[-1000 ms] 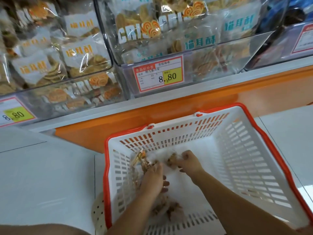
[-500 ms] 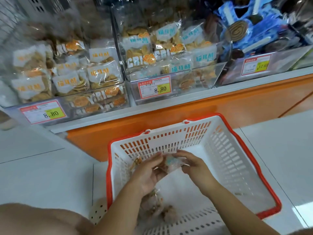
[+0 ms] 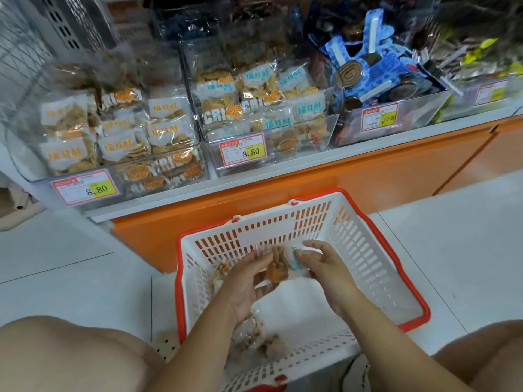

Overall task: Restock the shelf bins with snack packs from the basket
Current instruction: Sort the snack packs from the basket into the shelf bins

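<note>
A white basket with a red rim (image 3: 376, 264) stands on the floor below the shelf. Both hands are inside it, lifting a clear snack pack (image 3: 278, 267) of brown crisps with a teal label. My left hand (image 3: 246, 281) holds the pack's left side from below, and my right hand (image 3: 325, 267) pinches its right edge. More clear packs (image 3: 254, 335) lie on the basket floor near my left wrist. On the shelf above stand a clear bin with orange-label packs (image 3: 119, 137) and a clear bin with teal-label packs (image 3: 263, 108).
A third bin of blue packs (image 3: 376, 72) stands to the right, with another bin beyond it. Price tags reading 8.80 hang on the bin fronts. An orange base panel (image 3: 368, 176) runs under the shelf. White floor tiles surround the basket; my knees frame the bottom corners.
The two hands have raised one snack pack off the basket floor and hold it between them. The view has tilted up and pulled back, showing more of the shelf.
</note>
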`<state>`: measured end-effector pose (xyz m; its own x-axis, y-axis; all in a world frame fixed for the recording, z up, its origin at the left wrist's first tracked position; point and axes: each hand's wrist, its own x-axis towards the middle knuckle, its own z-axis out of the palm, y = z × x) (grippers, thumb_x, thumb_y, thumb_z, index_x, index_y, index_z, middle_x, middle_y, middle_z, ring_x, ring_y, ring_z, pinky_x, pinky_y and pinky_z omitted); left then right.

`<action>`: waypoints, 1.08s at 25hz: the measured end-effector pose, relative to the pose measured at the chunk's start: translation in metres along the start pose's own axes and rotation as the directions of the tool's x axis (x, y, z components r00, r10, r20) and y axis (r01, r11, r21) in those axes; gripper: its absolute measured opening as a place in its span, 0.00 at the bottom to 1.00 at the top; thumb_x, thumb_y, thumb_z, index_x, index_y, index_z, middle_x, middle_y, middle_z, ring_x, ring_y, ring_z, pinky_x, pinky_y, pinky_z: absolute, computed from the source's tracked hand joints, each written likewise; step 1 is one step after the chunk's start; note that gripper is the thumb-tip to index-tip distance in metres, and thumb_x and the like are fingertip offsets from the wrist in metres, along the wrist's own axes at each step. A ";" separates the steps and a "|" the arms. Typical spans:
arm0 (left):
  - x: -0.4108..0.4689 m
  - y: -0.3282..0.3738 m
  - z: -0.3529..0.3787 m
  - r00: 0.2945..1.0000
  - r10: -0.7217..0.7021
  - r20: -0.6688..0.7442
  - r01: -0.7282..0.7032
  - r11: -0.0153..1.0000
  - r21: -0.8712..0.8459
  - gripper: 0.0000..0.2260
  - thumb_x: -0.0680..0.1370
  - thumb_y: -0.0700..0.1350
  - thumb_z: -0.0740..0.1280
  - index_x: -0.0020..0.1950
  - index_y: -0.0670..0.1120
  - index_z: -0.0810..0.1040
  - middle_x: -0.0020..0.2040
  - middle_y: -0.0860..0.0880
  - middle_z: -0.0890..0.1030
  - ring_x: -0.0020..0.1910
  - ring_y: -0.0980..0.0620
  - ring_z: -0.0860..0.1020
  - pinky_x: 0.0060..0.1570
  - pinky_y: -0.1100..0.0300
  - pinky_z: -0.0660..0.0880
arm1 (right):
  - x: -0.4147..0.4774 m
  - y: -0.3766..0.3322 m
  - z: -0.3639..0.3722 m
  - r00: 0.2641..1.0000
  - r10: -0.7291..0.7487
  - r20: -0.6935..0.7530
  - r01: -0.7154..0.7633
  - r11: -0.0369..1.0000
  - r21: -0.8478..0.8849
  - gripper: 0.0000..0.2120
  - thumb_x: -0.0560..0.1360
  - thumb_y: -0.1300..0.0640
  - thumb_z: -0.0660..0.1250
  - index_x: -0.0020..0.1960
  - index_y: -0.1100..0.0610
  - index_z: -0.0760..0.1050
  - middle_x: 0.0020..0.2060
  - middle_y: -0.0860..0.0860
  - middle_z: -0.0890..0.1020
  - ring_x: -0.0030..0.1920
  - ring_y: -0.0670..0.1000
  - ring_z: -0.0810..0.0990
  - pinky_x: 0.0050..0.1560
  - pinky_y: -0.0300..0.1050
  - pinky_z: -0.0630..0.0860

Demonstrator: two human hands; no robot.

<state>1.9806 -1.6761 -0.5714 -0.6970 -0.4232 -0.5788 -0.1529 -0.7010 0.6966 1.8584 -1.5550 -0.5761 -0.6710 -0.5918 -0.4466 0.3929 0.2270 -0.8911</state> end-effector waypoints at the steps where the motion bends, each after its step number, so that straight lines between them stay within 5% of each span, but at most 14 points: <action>1: 0.000 -0.002 -0.001 1.000 -0.007 -0.014 0.007 0.999 0.035 0.14 0.74 0.43 0.73 0.59 0.53 0.80 0.54 0.46 0.84 0.55 0.43 0.82 0.53 0.47 0.79 | -0.002 -0.004 0.000 1.000 -0.023 -0.003 0.023 1.000 -0.006 0.09 0.77 0.56 0.68 0.57 0.54 0.76 0.50 0.50 0.85 0.49 0.49 0.84 0.49 0.44 0.79; 4: -0.002 -0.007 -0.001 0.999 0.009 -0.033 -0.009 1.000 -0.004 0.16 0.75 0.37 0.71 0.62 0.48 0.79 0.56 0.44 0.83 0.54 0.43 0.83 0.53 0.46 0.80 | -0.006 -0.010 0.001 0.997 -0.047 0.069 0.037 0.991 0.130 0.10 0.82 0.52 0.60 0.59 0.53 0.76 0.52 0.50 0.85 0.54 0.51 0.84 0.55 0.48 0.80; 9: -0.005 -0.011 0.001 0.998 0.029 -0.053 -0.036 0.991 -0.132 0.17 0.75 0.33 0.69 0.62 0.44 0.77 0.57 0.42 0.83 0.54 0.41 0.83 0.47 0.50 0.82 | -0.009 -0.001 0.002 0.995 -0.038 0.088 0.038 0.999 0.001 0.13 0.77 0.57 0.68 0.61 0.51 0.76 0.54 0.49 0.84 0.55 0.51 0.83 0.58 0.50 0.80; 18: -0.004 -0.014 0.005 0.998 0.040 -0.046 -0.045 0.993 -0.112 0.19 0.76 0.33 0.68 0.65 0.47 0.76 0.60 0.45 0.82 0.56 0.42 0.82 0.48 0.50 0.81 | -0.010 -0.003 0.002 0.996 -0.023 0.090 0.017 0.998 0.063 0.14 0.78 0.60 0.66 0.63 0.51 0.77 0.52 0.49 0.85 0.54 0.50 0.84 0.57 0.48 0.79; 22: -0.008 -0.007 0.015 0.986 0.130 -0.106 -0.143 0.982 -0.124 0.18 0.76 0.34 0.69 0.63 0.49 0.79 0.58 0.47 0.83 0.55 0.44 0.83 0.51 0.48 0.81 | -0.012 -0.007 0.008 0.999 -0.026 -0.030 0.032 0.974 0.225 0.11 0.77 0.60 0.67 0.59 0.55 0.78 0.49 0.50 0.86 0.51 0.51 0.85 0.56 0.50 0.80; 27: -0.026 0.042 0.054 0.907 0.395 -0.146 -0.345 0.895 0.282 0.09 0.76 0.43 0.71 0.55 0.54 0.81 0.51 0.55 0.84 0.50 0.55 0.84 0.45 0.61 0.81 | -0.019 -0.059 0.030 0.971 -0.210 -0.112 0.226 0.962 0.156 0.17 0.71 0.65 0.73 0.56 0.54 0.72 0.47 0.55 0.85 0.49 0.55 0.84 0.52 0.49 0.80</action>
<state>1.9542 -1.6633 -0.5042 -0.5901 -0.7448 -0.3115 -0.0939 -0.3199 0.9428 1.8669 -1.5804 -0.5124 -0.8048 -0.5358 -0.2553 0.3240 -0.0362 -0.9454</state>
